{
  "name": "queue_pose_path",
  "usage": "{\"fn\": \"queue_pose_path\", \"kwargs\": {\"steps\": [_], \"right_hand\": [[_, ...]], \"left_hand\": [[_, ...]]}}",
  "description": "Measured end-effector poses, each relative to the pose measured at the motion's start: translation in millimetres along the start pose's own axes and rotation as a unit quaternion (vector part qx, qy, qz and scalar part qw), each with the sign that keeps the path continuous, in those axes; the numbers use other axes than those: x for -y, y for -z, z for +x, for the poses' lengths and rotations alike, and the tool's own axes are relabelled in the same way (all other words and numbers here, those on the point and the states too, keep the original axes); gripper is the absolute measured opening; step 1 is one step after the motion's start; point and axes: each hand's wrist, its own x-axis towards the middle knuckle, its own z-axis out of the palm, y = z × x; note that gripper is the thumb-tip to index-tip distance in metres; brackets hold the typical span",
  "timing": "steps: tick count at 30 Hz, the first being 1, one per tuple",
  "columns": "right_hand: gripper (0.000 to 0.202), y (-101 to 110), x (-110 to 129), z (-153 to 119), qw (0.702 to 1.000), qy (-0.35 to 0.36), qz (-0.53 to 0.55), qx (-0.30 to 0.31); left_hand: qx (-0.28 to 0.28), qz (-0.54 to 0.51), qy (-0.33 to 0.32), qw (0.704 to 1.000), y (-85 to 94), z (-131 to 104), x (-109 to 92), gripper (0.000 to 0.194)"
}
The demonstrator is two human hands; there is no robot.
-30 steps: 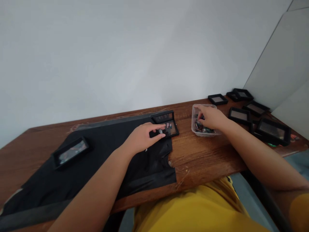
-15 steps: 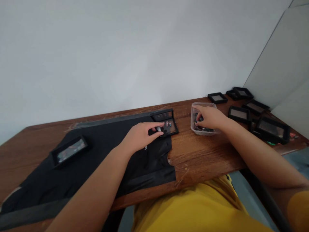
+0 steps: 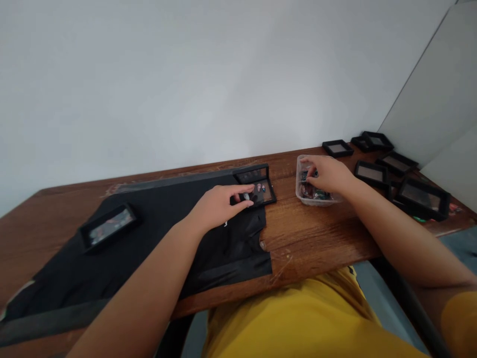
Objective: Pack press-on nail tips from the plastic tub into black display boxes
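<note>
My left hand (image 3: 219, 205) is curled around the left end of a small black case (image 3: 273, 194), which lies with its windowed lid raised. A small whitish piece (image 3: 246, 197) shows between thumb and forefinger. Beside the fingertips, pink and teal pieces (image 3: 259, 188) sit in the case. My right hand (image 3: 327, 174) reaches into a clear plastic tub (image 3: 316, 202), one finger near its far left rim and the thumb lower down. Fingers and thumb are apart, with nothing plainly held. Dark, shiny small pieces (image 3: 320, 195) fill the tub below.
A closed black case (image 3: 108, 227) with a clear window lies at the left on a black cloth (image 3: 149, 214). The cloth covers part of the brown wooden table (image 3: 294, 238). Several more black cases (image 3: 423, 196) lie at the right, near the wall.
My right hand has lifted a little in the tub and its fingers have loosened, so more of the contents show. The left hand has stayed at the open case.
</note>
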Motion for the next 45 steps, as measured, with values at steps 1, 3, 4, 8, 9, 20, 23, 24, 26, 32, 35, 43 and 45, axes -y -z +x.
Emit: {"fn": "queue_pose_path", "kwargs": {"steps": [1,3,4,8,9,20,23,24,26,32,35,43,45], "right_hand": [[0.06,0.0,0.1,-0.3,1.0,-0.002,0.001,-0.006],[0.058,-0.1,0.3,-0.8,1.0,-0.004,0.007,-0.019],[0.056,0.0,0.3,-0.9,1.0,-0.005,0.013,-0.027],[0.045,1.1,0.0,-0.2,0.995,0.009,0.067,-0.079],[0.043,1.7,0.1,0.0,0.991,0.015,0.086,-0.098],[0.028,0.8,15.0,-7.5,0.946,0.153,0.252,-0.134],[0.025,-3.4,24.7,-14.0,0.919,0.222,0.317,-0.069],[0.024,-5.2,28.6,-16.6,0.907,0.237,0.343,-0.05],[0.023,-8.7,37.4,-22.5,0.877,0.256,0.407,-0.007],[0.026,-17.1,61.1,-37.9,0.798,0.238,0.549,0.069],[0.029,-21.5,65.0,-39.3,0.778,0.219,0.583,0.085],[0.032,-27.3,64.3,-37.3,0.769,0.208,0.596,0.101],[0.032,-26.6,64.9,-37.8,0.77,0.209,0.594,0.105]], "left_hand": [[0.002,0.0,0.002,1.0,0.5,-0.2,-0.6,0.042],[0.006,-0.002,0.007,1.0,1.2,-0.4,-1.6,0.043],[0.007,-0.003,0.01,1.0,1.4,-0.5,-2.0,0.044],[0.02,-0.006,0.026,0.999,1.3,-0.5,-3.3,0.047],[0.022,-0.007,0.028,0.999,1.4,-0.6,-3.8,0.047],[-0.012,-0.021,-0.015,1.0,6.5,-1.0,-12.7,0.042],[-0.074,-0.085,-0.064,0.992,7.6,-3.6,-17.7,0.036],[-0.101,-0.11,-0.082,0.985,8.2,-5.2,-20.5,0.032],[-0.153,-0.148,-0.116,0.97,8.8,-9.0,-27.5,0.025],[-0.187,-0.174,-0.221,0.941,-0.2,-15.7,-47.7,0.025],[-0.189,-0.202,-0.224,0.934,-6.3,-15.8,-53.2,0.035],[-0.231,-0.228,-0.237,0.916,-3.3,-15.7,-59.6,0.026],[-0.233,-0.228,-0.237,0.915,-2.5,-15.7,-60.5,0.023]]}}
